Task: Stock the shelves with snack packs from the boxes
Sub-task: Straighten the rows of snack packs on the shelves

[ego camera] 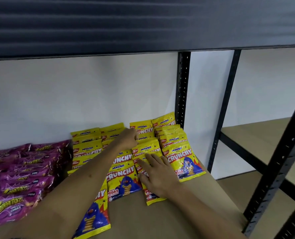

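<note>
Several rows of yellow Monster Crunchy snack packs [124, 178] lie overlapping on the brown shelf board [160, 221], reaching back to the white wall. My left hand [128, 138] reaches deep into the rows, and its curled fingers pinch the top edge of a yellow pack [145, 148] in the third row. My right hand [158, 175] lies flat with spread fingers on the front pack [151, 198] of that same row. My left forearm hides part of the rows to the left.
Purple Corntoz packs [13, 200] are stacked on the shelf's left side. The dark upper shelf [143, 23] hangs close overhead. A black perforated upright [183, 87] stands at the back right. A neighbouring rack [257, 135] with bare boards is on the right.
</note>
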Demonstrator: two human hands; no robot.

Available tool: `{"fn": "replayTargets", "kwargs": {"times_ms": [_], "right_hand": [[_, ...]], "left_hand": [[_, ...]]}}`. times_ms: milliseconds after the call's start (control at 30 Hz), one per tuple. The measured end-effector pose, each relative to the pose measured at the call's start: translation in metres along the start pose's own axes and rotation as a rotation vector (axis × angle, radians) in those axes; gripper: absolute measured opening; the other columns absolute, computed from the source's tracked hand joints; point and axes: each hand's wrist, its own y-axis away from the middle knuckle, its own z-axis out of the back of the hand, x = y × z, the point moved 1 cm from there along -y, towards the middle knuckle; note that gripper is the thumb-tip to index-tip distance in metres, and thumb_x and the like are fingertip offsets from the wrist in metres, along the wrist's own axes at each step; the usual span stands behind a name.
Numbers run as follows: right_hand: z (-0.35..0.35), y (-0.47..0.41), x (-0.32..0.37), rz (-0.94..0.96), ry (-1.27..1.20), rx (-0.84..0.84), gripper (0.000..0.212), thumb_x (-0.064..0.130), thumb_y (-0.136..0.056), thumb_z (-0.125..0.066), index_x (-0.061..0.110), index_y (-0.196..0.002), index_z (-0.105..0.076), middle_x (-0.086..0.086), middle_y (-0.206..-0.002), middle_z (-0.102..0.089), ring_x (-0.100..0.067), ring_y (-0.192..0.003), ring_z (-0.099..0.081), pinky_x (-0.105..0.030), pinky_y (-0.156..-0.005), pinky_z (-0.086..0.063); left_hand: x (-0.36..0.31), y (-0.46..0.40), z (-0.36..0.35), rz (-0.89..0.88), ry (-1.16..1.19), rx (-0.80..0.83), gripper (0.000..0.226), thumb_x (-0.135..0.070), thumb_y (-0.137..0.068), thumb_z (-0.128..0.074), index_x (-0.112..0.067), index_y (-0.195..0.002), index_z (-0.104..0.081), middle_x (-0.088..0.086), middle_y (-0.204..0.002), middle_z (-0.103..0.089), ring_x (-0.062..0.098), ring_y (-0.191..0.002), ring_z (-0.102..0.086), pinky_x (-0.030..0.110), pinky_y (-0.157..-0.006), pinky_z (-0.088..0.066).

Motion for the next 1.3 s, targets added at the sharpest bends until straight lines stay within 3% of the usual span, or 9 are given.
{"fn": "replayTargets", "kwargs": {"times_ms": [133, 300, 500, 767, 900, 967, 1033, 1167, 1300], "right_hand": [[0.0, -0.008, 0.001, -0.009, -0.004, 0.001, 0.068, 0.063, -0.09, -0.008, 0.035, -0.149, -0.027, -0.004, -0.159, -0.027, -0.024, -0.148, -0.018, -0.049, -0.119, -0.012], [0.001, -0.013, 0.004, -0.004, 0.0, -0.014, 0.067, 0.061, -0.091, -0.009, 0.034, -0.149, -0.028, -0.005, -0.158, -0.028, -0.025, -0.147, -0.02, -0.05, -0.119, -0.014], [0.0, -0.017, 0.004, 0.004, 0.007, -0.062, 0.061, 0.058, -0.095, -0.014, 0.034, -0.148, -0.029, -0.005, -0.157, -0.031, -0.025, -0.147, -0.022, -0.05, -0.119, -0.014], [-0.006, -0.02, -0.003, -0.002, 0.043, -0.077, 0.059, 0.057, -0.097, -0.014, 0.033, -0.15, -0.025, -0.006, -0.159, -0.026, -0.026, -0.148, -0.017, -0.048, -0.121, -0.011], [-0.006, -0.024, -0.006, -0.007, 0.05, -0.144, 0.058, 0.056, -0.097, -0.018, 0.032, -0.147, -0.033, -0.008, -0.155, -0.034, -0.028, -0.145, -0.026, -0.05, -0.118, -0.019], [-0.008, -0.025, -0.006, -0.004, 0.063, -0.191, 0.055, 0.054, -0.097, -0.023, 0.031, -0.145, -0.038, -0.009, -0.151, -0.041, -0.029, -0.141, -0.034, -0.052, -0.116, -0.025], [-0.012, -0.025, -0.003, 0.006, 0.074, -0.227, 0.053, 0.054, -0.097, -0.026, 0.03, -0.143, -0.041, -0.009, -0.148, -0.045, -0.03, -0.138, -0.038, -0.052, -0.114, -0.03], [-0.015, -0.027, 0.003, 0.025, 0.092, -0.251, 0.053, 0.054, -0.098, -0.028, 0.03, -0.143, -0.041, -0.009, -0.146, -0.048, -0.03, -0.138, -0.04, -0.053, -0.113, -0.03], [-0.015, -0.026, -0.001, -0.003, 0.136, -0.276, 0.054, 0.055, -0.098, -0.028, 0.027, -0.141, -0.046, -0.01, -0.143, -0.051, -0.03, -0.137, -0.042, -0.053, -0.113, -0.031]], "left_hand": [[-0.001, -0.007, 0.007, -0.012, -0.053, -0.092, 0.017, -0.003, -0.082, -0.053, -0.008, -0.073, -0.067, 0.008, -0.076, -0.07, 0.023, -0.073, -0.068, 0.034, -0.063, -0.057], [-0.003, -0.021, 0.013, 0.004, -0.192, -0.053, 0.02, -0.015, -0.089, -0.056, -0.009, -0.106, -0.064, 0.011, -0.102, -0.067, 0.027, -0.088, -0.065, 0.036, -0.074, -0.056], [-0.006, -0.037, 0.018, 0.045, -0.271, -0.008, 0.027, -0.018, -0.088, -0.062, -0.007, -0.112, -0.058, 0.013, -0.109, -0.064, 0.029, -0.099, -0.062, 0.037, -0.076, -0.052], [-0.011, -0.038, 0.019, -0.105, -0.235, -0.277, 0.014, -0.017, -0.086, -0.06, -0.007, -0.094, -0.066, 0.01, -0.095, -0.064, 0.028, -0.09, -0.06, 0.035, -0.071, -0.052], [-0.013, -0.042, 0.016, -0.134, -0.123, -0.027, 0.03, -0.033, -0.093, -0.058, -0.007, -0.079, -0.065, 0.012, -0.082, -0.067, 0.027, -0.075, -0.062, 0.033, -0.067, -0.051], [-0.011, -0.042, 0.01, -0.133, -0.125, 0.073, 0.023, -0.033, -0.092, -0.06, -0.012, -0.092, -0.069, 0.011, -0.098, -0.07, 0.027, -0.091, -0.065, 0.039, -0.081, -0.053], [-0.008, -0.039, 0.004, -0.12, -0.156, 0.03, 0.023, -0.03, -0.091, -0.064, -0.012, -0.104, -0.069, 0.009, -0.11, -0.068, 0.027, -0.101, -0.062, 0.038, -0.086, -0.052], [-0.004, -0.037, 0.008, -0.065, -0.19, -0.047, 0.017, -0.023, -0.088, -0.067, -0.014, -0.077, -0.058, 0.009, -0.093, -0.068, 0.026, -0.084, -0.061, 0.033, -0.071, -0.05], [-0.006, -0.041, 0.019, -0.059, -0.165, -0.137, 0.018, -0.027, -0.089, -0.065, -0.013, -0.1, -0.063, 0.009, -0.104, -0.065, 0.028, -0.099, -0.061, 0.034, -0.079, -0.048]]}}
